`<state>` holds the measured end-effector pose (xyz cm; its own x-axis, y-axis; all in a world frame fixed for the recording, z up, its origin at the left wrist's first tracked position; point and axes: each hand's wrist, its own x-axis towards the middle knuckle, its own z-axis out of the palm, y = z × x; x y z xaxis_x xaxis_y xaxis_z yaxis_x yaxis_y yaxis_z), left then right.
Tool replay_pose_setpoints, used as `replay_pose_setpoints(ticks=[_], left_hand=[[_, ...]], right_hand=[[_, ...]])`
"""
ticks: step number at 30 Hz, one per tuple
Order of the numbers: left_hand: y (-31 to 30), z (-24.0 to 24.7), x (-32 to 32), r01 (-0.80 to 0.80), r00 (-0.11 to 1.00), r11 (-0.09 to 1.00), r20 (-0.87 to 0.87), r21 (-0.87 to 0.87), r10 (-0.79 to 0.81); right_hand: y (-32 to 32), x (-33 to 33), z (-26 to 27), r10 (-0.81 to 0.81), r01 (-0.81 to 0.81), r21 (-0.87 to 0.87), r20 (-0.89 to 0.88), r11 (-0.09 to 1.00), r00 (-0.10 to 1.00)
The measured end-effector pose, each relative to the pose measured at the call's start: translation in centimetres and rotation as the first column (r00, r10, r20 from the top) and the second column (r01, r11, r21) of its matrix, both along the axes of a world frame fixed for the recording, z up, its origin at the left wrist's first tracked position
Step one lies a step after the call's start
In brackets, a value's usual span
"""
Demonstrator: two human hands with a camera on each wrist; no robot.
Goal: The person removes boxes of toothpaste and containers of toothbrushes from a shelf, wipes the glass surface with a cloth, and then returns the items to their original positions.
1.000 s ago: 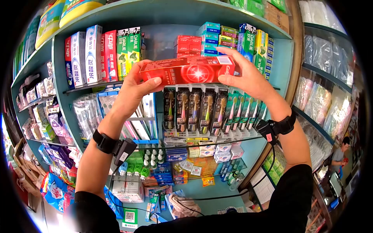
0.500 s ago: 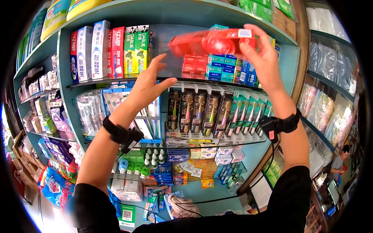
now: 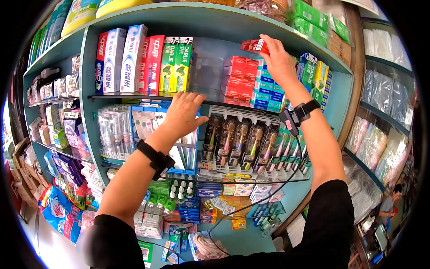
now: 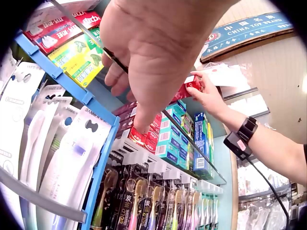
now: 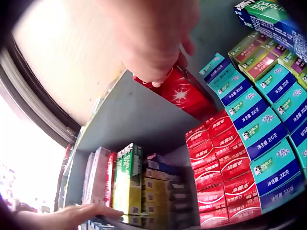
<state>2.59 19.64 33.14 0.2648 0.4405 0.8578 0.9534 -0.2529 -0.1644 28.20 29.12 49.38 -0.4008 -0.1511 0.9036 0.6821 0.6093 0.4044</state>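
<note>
My right hand (image 3: 281,62) grips a red toothpaste box (image 5: 184,93) by one end, up in the top shelf bay. In the right wrist view the box tilts above a stack of red toothpaste boxes (image 5: 223,167), its far end near the top of the stack. My left hand (image 3: 182,115) rests with its fingers over the front edge of the shelf (image 3: 215,97), below the green-and-yellow Darlie boxes (image 3: 175,67). It holds no box, and its thumb points toward the red stack in the left wrist view.
Teal toothpaste boxes (image 3: 265,85) stand right of the red stack. Upright toothpaste boxes (image 3: 133,58) line the left side. Packaged toothbrushes (image 3: 242,139) hang below the shelf edge. A black cable (image 3: 286,179) hangs from the right wrist camera.
Both hands held the red box at first. The left let go and moved down to the shelf edge. The right carried the box up and back over the red stack, turning it end-on.
</note>
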Motion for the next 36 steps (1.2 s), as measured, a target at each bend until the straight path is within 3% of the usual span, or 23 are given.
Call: replay_pose_setpoints(ticks=[2, 6, 10, 14, 17, 20, 26, 32, 36], left_hand=[[0.2, -0.2, -0.2, 0.019, 1.0, 1.0, 0.007, 0.02, -0.019], [0.4, -0.4, -0.3, 0.031, 1.0, 0.998, -0.006, 0.046, -0.03], [0.4, -0.4, -0.4, 0.037, 0.999, 0.997, -0.024, 0.065, -0.036], [0.5, -0.4, -0.5, 0.032, 0.999, 0.998, -0.024, 0.061, -0.031], [0.4, -0.5, -0.5, 0.029, 0.999, 0.998, -0.025, 0.061, -0.028], [0.5, -0.5, -0.4, 0.015, 0.999, 0.998, -0.031, 0.068, -0.013], [0.6, -0.6, -0.4, 0.012, 1.0, 0.998, -0.028, 0.067, -0.01], [0.3, -0.6, -0.3, 0.002, 1.0, 0.998, -0.031, 0.067, 0.001], [0.3, -0.5, -0.2, 0.008, 1.0, 0.999, -0.027, 0.041, -0.007]], right_hand=[[1.1, -0.9, 0.5, -0.147, 0.145, 0.072, 0.021, 0.987, 0.989], [3.4, -1.7, 0.7, -0.27, 0.262, 0.113, 0.064, 0.958, 0.961], [4.6, -1.6, 0.9, -0.334, 0.322, 0.189, 0.035, 0.928, 0.942], [5.7, -1.5, 0.8, -0.338, 0.321, 0.166, 0.085, 0.933, 0.937], [4.2, -2.0, 0.5, -0.315, 0.283, 0.25, 0.099, 0.926, 0.944], [4.7, -2.1, 0.3, -0.364, 0.335, 0.155, 0.231, 0.929, 0.903], [6.7, -2.8, -0.2, -0.58, 0.514, 0.299, 0.204, 0.804, 0.789], [7.2, -4.3, 0.0, -0.694, 0.637, 0.278, 0.233, 0.719, 0.681], [7.8, -3.7, -0.6, -0.616, 0.564, 0.259, 0.209, 0.784, 0.76]])
